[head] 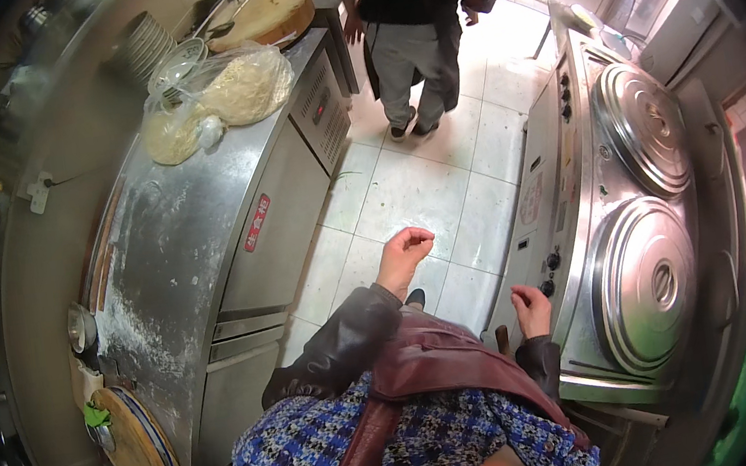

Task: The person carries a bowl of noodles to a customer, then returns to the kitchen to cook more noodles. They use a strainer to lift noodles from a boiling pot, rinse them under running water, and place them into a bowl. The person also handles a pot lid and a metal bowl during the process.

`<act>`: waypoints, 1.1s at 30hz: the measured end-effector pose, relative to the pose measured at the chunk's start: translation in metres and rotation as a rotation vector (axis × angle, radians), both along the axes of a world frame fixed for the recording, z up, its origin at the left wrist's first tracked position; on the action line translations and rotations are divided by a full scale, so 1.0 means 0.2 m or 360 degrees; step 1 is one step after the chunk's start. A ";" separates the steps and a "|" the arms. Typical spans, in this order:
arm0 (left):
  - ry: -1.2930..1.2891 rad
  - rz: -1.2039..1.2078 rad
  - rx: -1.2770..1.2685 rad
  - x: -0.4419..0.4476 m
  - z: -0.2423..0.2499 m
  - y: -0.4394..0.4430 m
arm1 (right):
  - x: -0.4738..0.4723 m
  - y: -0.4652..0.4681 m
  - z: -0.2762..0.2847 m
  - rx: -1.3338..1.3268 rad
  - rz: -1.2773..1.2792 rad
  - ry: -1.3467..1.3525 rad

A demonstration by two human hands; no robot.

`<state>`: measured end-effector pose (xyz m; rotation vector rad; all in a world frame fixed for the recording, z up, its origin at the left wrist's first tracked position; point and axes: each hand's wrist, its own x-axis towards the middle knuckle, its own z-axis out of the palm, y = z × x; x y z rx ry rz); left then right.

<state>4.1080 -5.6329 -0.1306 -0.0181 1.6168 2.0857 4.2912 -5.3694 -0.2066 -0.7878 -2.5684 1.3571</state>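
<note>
My left hand (406, 260) is held out over the tiled floor in front of my body, between the steel counter and the stove. Its fingers curl in loosely towards the thumb, and I see nothing in them. Lower and to the right, my right hand (533, 311) hangs close to the front of the stove (562, 210), near its knobs. The fingers there are bent in too, with nothing visible in them. I wear dark sleeves and a maroon apron (430, 359) over a blue checked garment.
A flour-dusted steel counter (181, 207) runs along the left. It bears bagged dough (250, 87), a round chopping board (269, 12) and another wooden board (134, 440). Two steel lids (663, 288) sit on the stove. Ahead, a person (415, 39) stands on the tiles.
</note>
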 end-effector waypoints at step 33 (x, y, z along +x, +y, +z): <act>0.0142 0.2073 -0.1336 -2.01 -0.37 -0.78 | -1.20 2.00 -0.55 0.0747 -0.0826 -0.0622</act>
